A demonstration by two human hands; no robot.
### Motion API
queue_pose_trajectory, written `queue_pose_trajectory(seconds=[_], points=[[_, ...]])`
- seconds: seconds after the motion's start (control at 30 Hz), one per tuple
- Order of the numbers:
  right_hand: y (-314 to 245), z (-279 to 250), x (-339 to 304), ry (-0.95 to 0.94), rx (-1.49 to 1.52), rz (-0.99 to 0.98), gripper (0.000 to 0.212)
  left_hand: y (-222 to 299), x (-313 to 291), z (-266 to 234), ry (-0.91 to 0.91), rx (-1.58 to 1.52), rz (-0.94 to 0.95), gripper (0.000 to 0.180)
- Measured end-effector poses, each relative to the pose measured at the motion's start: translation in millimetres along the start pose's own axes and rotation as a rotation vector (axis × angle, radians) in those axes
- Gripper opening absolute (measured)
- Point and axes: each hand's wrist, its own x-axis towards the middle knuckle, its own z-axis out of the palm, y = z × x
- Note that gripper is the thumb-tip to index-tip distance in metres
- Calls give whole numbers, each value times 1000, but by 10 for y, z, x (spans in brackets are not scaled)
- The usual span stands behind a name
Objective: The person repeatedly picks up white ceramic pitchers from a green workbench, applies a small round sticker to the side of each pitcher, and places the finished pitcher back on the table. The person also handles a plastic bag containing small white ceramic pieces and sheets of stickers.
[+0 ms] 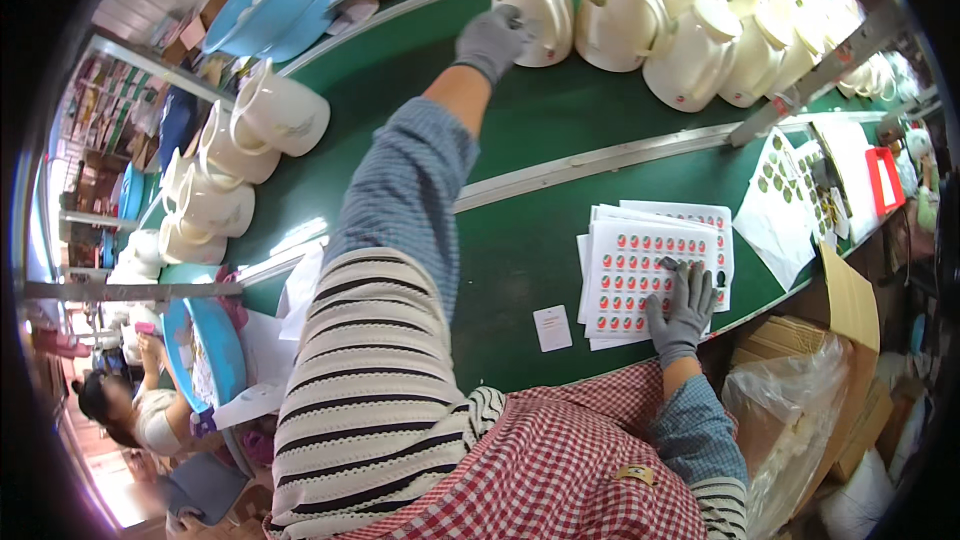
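Observation:
At the far middle of the green bench, my left hand point(492, 43), in a grey glove, reaches to a cream jug point(546, 10). Its fingers are curled together against the jug's left side; whether anything small is pinched in them is hidden. Near the bench's front edge, my right hand point(686, 310), also gloved in grey, lies with fingers stretched out over a stack of white sticker sheets point(612, 285). Rows of small red and green oval stickers cover the top sheet.
More cream jugs point(617, 25) crowd the far right, and several others point(283, 112) stand at the left. A metal rail point(590, 157) divides the bench. Leaf-patterned sheets point(775, 210), a small white card point(552, 328), cardboard point(850, 310) and blue basins point(255, 15) lie around. A person point(150, 410) works lower left.

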Motion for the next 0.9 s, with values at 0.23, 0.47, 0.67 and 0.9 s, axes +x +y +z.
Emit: queue_pose_trajectory(seconds=[0.23,0.47,0.67,0.9], points=[[-7,-27,-16,90,-68,-83,78,-2642,-838,-2298,568,631,-474,91],[632,-860,-993,414,-50,-39,60,-3422,-974,-2802,-58,528,-687,90],[1594,-1300,-2654,659,103,334,48,-3606,-1419,-2577,26,467,-525,72],[1946,-1572,-3702,950,446,683,28,-2252,-1456,-2084,45,-335,-544,55]])
